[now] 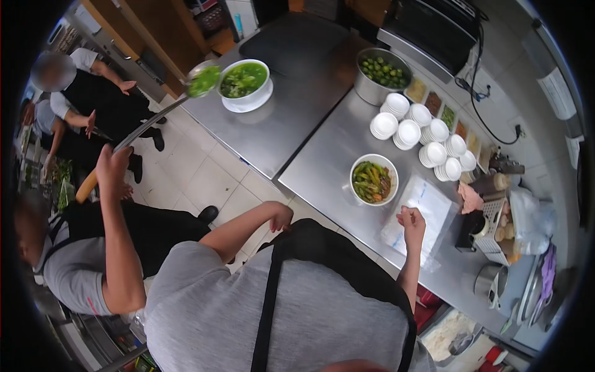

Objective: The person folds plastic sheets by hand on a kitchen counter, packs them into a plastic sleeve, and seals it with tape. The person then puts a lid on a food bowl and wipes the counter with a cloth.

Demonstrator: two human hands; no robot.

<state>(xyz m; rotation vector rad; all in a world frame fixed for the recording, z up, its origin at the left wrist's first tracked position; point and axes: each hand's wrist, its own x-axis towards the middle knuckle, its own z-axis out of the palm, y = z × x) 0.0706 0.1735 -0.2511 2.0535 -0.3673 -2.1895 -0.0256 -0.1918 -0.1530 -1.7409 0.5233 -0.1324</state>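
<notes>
In front of my waist, my left hand (282, 218) is bent at the wrist, its fingers loosely curled together with nothing seen in them. My right hand (411, 222) is raised over a stack of clear plastic bags (429, 208), closed loosely, with no object showing in it. Just beyond it stands a white bowl (374, 180) of cooked green vegetables on the steel table. To my left, a co-worker's hand (111, 170) grips a long-handled ladle (203, 80). Its scoop of leafy greens is beside a white bowl of green soup (244, 79) on a white plate (251, 102).
A steel pot of green vegetables (383, 75) stands at the table's back. Near it are stacked white small bowls (427, 127) and trays of toppings (432, 102). A white basket (496, 229) and metal pot (491, 279) are on the right. Several co-workers stand left.
</notes>
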